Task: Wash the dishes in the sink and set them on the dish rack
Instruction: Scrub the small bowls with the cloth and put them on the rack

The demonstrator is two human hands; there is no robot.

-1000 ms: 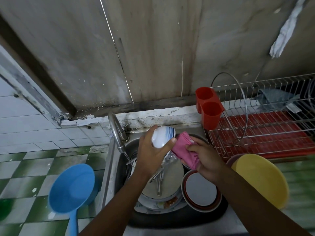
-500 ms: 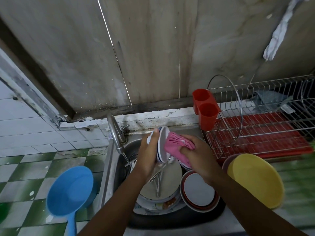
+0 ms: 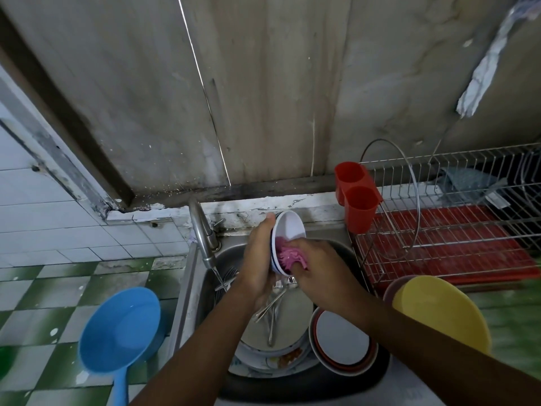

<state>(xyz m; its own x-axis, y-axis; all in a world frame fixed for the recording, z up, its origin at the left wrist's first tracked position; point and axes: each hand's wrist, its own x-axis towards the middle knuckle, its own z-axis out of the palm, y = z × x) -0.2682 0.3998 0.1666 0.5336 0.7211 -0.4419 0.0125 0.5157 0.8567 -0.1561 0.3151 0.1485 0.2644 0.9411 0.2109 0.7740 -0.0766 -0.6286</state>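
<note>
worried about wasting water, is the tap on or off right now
On: a thin stream of water falls from the spout of the tap into the sink.

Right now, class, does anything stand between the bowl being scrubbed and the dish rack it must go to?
Yes. The red cutlery holder hangs on the dish rack's left end, directly between rack and bowl. The bowl would probably need lifting past it.
</note>
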